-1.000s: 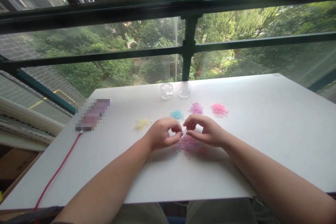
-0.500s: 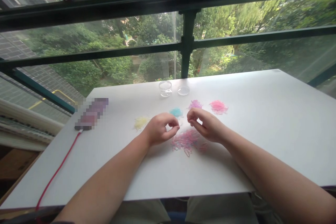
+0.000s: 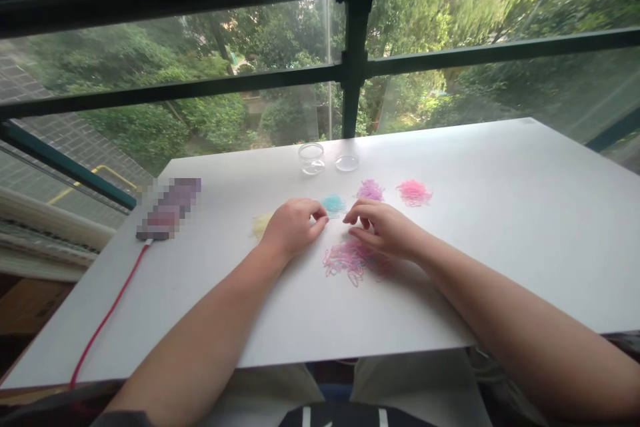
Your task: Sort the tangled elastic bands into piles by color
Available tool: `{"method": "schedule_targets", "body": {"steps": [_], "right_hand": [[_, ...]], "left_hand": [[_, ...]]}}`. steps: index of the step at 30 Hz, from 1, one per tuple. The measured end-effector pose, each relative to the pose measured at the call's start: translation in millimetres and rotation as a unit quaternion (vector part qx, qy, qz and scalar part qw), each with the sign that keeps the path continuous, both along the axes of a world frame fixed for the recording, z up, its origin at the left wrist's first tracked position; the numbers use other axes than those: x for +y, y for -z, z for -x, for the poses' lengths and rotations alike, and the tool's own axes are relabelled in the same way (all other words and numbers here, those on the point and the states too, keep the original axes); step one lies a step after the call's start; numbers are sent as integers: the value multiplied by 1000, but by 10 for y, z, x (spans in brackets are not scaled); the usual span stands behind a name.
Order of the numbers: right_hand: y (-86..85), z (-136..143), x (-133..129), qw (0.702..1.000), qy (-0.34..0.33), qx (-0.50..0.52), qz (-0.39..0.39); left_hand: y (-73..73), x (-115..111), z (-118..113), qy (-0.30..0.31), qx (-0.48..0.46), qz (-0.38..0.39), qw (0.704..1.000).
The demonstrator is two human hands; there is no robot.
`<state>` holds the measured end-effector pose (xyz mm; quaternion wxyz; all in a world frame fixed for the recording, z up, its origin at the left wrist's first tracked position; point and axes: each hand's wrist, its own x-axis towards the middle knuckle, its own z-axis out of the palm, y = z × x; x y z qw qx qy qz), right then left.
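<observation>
My left hand [image 3: 296, 227] is closed in a pinch, thumb against forefinger, just short of the small blue heap of rubber bands [image 3: 333, 203]. A thin, pale loop shows at its fingertips, apparently a single rubber band [image 3: 334, 216]. My right hand [image 3: 383, 227] hovers over the far right part of a mixed, mostly pink pile of rubber bands [image 3: 350, 261], its thumb and fingers apart with nothing visible between them. Behind it lie a purple heap [image 3: 371, 190] and a bright pink heap [image 3: 414, 192]. A yellow heap [image 3: 260, 225] is partly hidden by my left hand.
Toward the back of the white table [image 3: 500, 227] stand a clear round container [image 3: 311, 159] and a clear round lid [image 3: 347, 161]. A blurred-out device [image 3: 170, 208] lies on the left with a red cable [image 3: 107, 317]. Dark-framed windows rise beyond the table.
My left hand has moved forward and slightly left toward the blue heap, the thin loop moving with it. My right hand's fingers have spread from a curled pinch. The view has tilted down slightly.
</observation>
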<state>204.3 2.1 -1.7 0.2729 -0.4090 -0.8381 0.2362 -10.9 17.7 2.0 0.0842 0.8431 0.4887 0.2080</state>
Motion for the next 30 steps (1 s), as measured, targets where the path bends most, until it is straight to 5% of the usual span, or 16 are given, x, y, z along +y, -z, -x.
{"method": "schedule_targets", "body": {"steps": [16, 24, 30], "right_hand": [[-40, 25, 5, 996, -9, -84, 41], [-55, -3, -17, 997, -4, -77, 9], [-86, -27, -23, 997, 23, -66, 13]], "left_hand": [[12, 19, 17, -18, -19, -6, 1000], [8, -40, 14, 85, -22, 43, 995], [57, -30, 31, 78, -11, 50, 996]]}}
